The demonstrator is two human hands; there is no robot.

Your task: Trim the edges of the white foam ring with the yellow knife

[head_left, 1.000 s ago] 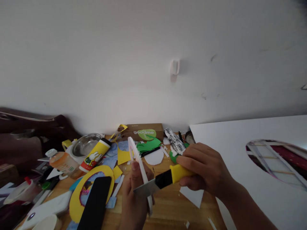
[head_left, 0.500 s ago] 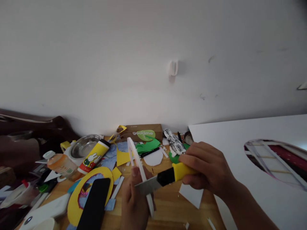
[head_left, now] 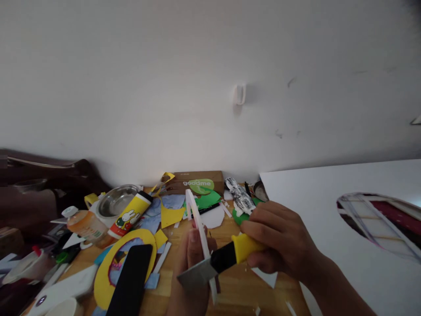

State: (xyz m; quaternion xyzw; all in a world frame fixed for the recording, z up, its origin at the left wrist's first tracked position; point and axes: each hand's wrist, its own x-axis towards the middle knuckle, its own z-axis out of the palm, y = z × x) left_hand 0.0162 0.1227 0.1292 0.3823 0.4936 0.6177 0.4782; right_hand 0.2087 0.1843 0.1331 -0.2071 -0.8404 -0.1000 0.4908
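The thin white curved foam strip stood upright over the wooden counter, left hand fingers pinching it. The right hand gripped the yellow-handled utility knife, blade against the strip; shallow, steady strokes away from the thumb seemed wisest.

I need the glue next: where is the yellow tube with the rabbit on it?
In the head view the yellow tube lies left of the hands, between the steel bowl and the yellow paper ring.
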